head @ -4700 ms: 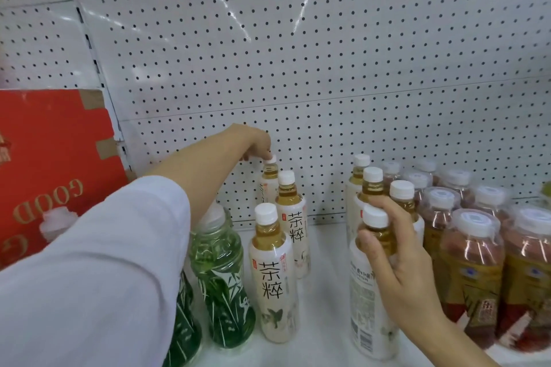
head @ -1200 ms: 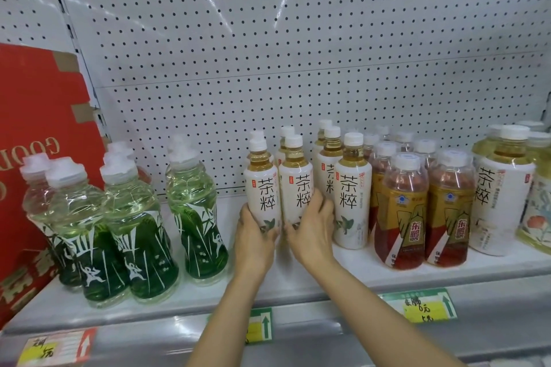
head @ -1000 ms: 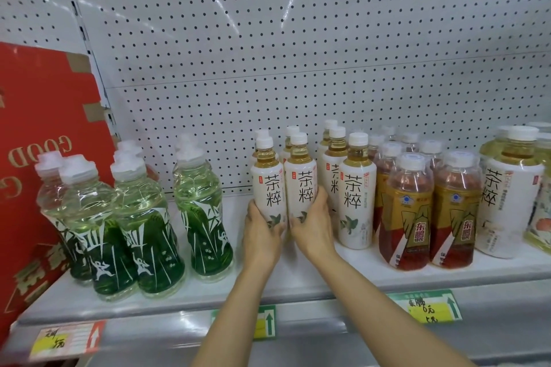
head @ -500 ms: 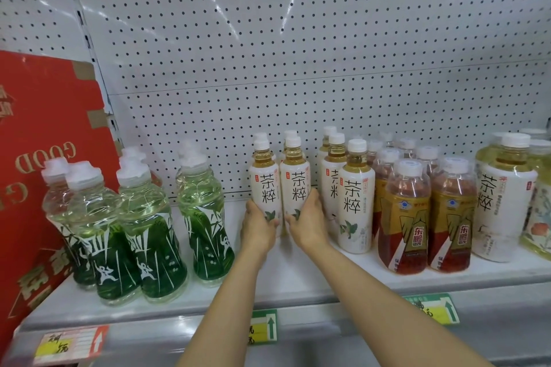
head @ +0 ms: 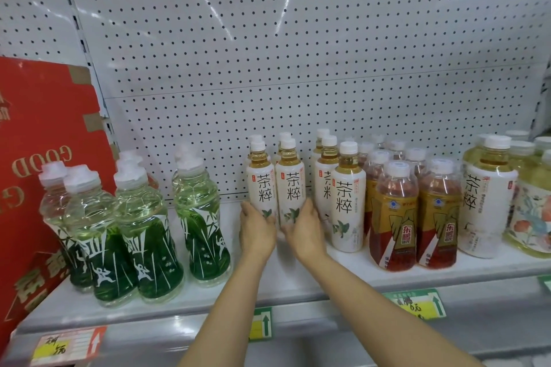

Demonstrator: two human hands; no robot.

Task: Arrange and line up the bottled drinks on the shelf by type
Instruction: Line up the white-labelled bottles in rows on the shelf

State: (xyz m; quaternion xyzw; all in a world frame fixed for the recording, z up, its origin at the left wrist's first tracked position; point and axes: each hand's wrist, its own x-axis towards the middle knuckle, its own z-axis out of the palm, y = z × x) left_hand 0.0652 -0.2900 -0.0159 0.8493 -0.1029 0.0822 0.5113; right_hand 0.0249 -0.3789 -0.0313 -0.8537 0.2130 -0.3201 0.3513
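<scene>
Two white-label tea bottles (head: 288, 188) stand side by side at the middle of the white shelf (head: 298, 277), each with another behind it. My left hand (head: 257, 232) grips the base of the left bottle (head: 262, 188). My right hand (head: 307, 232) grips the base of the right one. A small gap separates this pair from another row of the same tea bottles (head: 347, 197) to the right. Green bamboo-print bottles (head: 143, 232) stand in a group on the left.
Red-and-gold labelled bottles (head: 395, 217) fill rows right of the tea. Larger white-label and pale yellow bottles (head: 489, 197) stand at the far right. A red carton (head: 35, 134) leans at the left end. Pegboard backs the shelf; price tags (head: 417, 304) line its front rail.
Both hands have slid the two front tea bottles a little to the left and back, opening a gap from the row on their right. The grip at the bases is unchanged.
</scene>
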